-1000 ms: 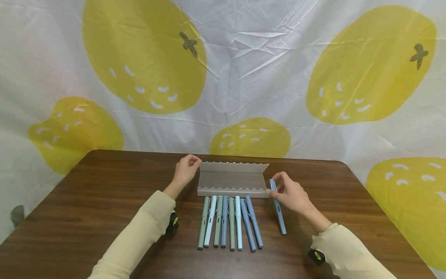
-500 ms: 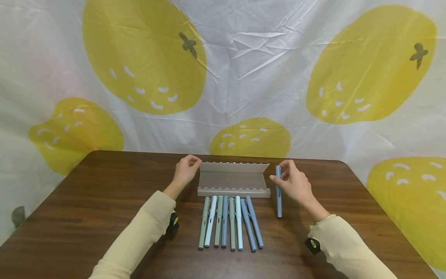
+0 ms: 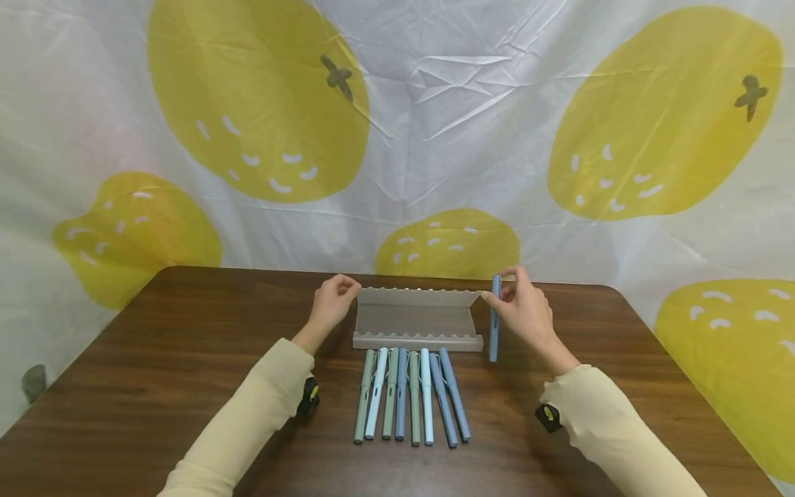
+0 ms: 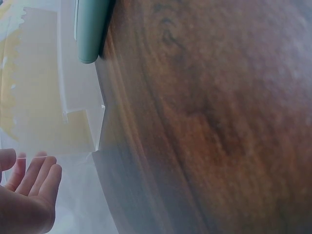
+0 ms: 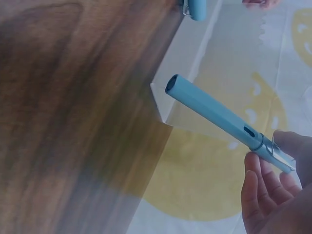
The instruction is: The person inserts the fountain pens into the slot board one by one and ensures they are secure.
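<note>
Bracing the frosted scalloped plastic case (image 3: 415, 320), left hand (image 3: 332, 302) pinching its corner, should curb skidding if right hand (image 3: 528, 310), pinching a blue capped pen (image 3: 494, 328), bumps it.

Pens (image 3: 401, 400) set before the case (image 3: 413, 321)

The case stands on the bench (image 3: 112, 373), toward the far edge. Eight pens lie side by side on the near side of it, running lengthwise toward the near edge. The left hand (image 3: 331, 304) grips the case's far left corner. The right hand (image 3: 526, 314), just right of the case, holds a ninth pen (image 3: 494, 335). A cloth (image 3: 435, 159) hangs behind the bench.
</note>
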Tool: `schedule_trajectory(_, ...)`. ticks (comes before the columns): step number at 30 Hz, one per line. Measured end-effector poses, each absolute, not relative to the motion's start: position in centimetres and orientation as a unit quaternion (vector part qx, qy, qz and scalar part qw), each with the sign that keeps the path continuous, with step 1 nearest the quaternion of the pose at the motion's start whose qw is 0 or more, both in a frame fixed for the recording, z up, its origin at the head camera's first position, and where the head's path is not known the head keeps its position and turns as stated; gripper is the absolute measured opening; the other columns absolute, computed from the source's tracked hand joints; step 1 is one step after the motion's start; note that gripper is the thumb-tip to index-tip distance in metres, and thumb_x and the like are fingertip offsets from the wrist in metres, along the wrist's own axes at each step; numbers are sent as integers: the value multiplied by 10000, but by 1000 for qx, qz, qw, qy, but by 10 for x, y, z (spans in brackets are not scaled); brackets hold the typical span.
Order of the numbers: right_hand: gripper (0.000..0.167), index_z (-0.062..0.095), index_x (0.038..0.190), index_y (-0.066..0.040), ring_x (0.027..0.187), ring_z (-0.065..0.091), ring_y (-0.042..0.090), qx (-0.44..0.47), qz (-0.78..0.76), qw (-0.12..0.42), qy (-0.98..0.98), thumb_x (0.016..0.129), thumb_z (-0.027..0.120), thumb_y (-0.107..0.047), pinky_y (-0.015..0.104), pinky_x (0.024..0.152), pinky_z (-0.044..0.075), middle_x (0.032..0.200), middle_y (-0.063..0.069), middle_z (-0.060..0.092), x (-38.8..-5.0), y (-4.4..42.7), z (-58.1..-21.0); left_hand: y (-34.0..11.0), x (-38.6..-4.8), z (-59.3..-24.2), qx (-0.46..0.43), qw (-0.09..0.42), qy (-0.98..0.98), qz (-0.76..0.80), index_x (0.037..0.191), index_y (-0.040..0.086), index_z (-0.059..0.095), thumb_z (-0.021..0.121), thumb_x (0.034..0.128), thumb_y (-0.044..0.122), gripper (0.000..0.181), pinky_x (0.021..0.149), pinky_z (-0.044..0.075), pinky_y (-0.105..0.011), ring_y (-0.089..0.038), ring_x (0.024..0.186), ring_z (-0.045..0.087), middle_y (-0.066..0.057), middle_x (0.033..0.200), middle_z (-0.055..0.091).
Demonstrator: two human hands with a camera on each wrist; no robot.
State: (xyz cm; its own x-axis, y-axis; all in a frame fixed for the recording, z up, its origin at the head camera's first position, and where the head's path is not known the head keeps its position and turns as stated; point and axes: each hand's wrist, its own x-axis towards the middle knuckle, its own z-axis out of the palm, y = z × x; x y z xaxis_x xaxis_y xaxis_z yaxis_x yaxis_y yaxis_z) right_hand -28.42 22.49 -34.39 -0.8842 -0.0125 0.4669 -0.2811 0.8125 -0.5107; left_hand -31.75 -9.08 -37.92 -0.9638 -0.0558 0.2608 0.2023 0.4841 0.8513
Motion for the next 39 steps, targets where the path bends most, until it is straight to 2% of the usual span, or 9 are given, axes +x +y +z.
schedule_trajectory(18, 486, 430, 1131, -81, 664, 605, 201, 106, 326, 312, -886, 779, 663, -321, 377, 514, 435, 776, 67, 628, -303, 206, -334, -90, -318, -378, -43, 130, -853, -503, 920, -9, 602, 559, 870, 172, 193, 785, 441, -389, -283, 945, 565, -155, 950, 626)
schedule_trajectory(26, 476, 421, 1131, -101, 669, 598, 183, 102, 322, 304, -891, 781, 665, -315, 371, 507, 426, 770, 44, 629, -306, 202, -342, -91, -318, -378, -46, 134, -854, -501, 918, -12, 603, 558, 870, 168, 191, 783, 441, -393, -286, 940, 566, -155, 944, 626)
schedule_trajectory(36, 458, 445, 1117, -92, 572, 557, 167, 105, 297, 295, -902, 776, 676, -294, 346, 473, 393, 725, 13, 623, -307, 198, -351, -91, -319, -380, -48, 134, -852, -504, 908, -8, 608, 560, 870, 173, 190, 772, 448, -388, -275, 923, 575, -149, 927, 632)
schedule_trajectory(39, 456, 455, 1113, -97, 601, 562, 186, 97, 287, 288, -909, 775, 674, -310, 366, 496, 400, 742, 23, 624, -308, 198, -352, -91, -319, -380, -48, 134, -853, -503, 910, -11, 606, 559, 871, 171, 192, 775, 446, -391, -281, 926, 572, -152, 929, 629)
